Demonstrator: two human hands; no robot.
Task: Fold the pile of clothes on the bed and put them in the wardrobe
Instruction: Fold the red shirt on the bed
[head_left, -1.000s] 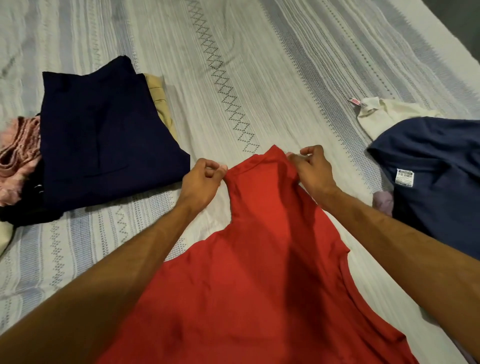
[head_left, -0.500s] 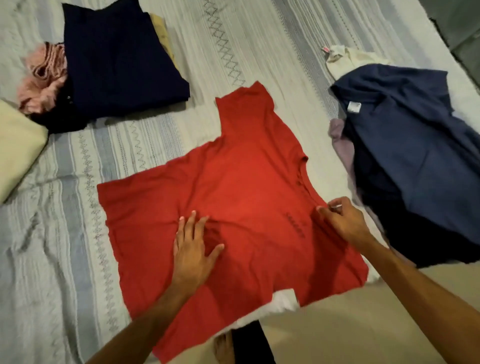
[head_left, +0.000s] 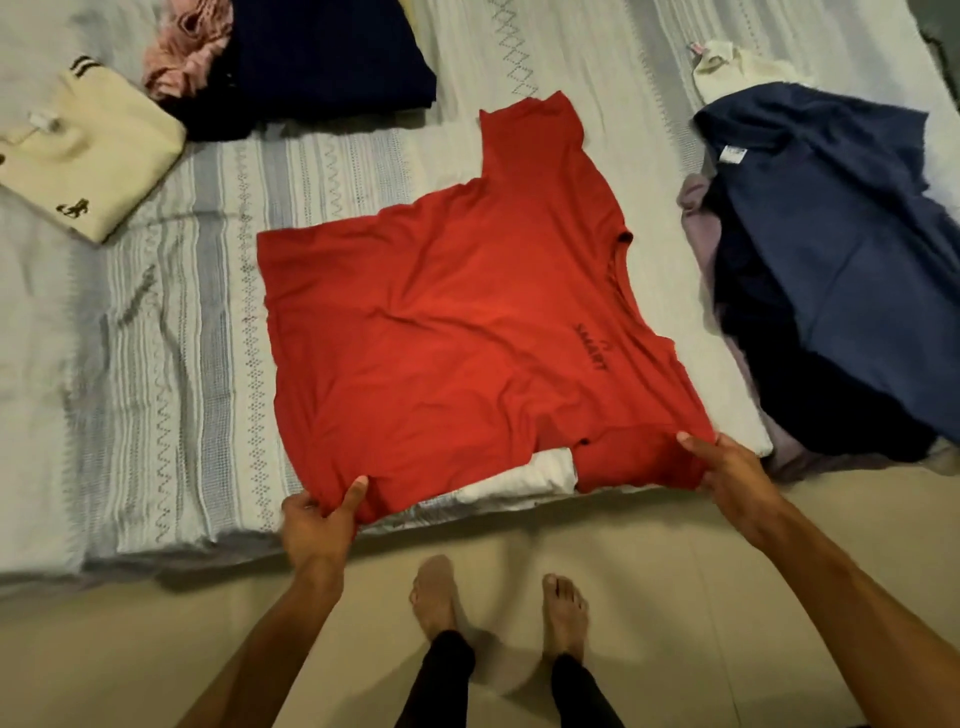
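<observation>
Between both hands, red t-shirt (head_left: 467, 332) lies spread flat on bed (head_left: 171, 332), print up. Left hand (head_left: 319, 525) pinches near hem corner, thumb on top; right hand (head_left: 732, 478) grips near sleeve edge, fingers curled under cloth. Next, likely: lift near edge evenly, carry away from fingers toward far sleeve (keep cloth taut, no creases). Unfolded navy pile (head_left: 831, 260) beyond right fingers; folded stack (head_left: 322, 57) far beyond left.
</observation>
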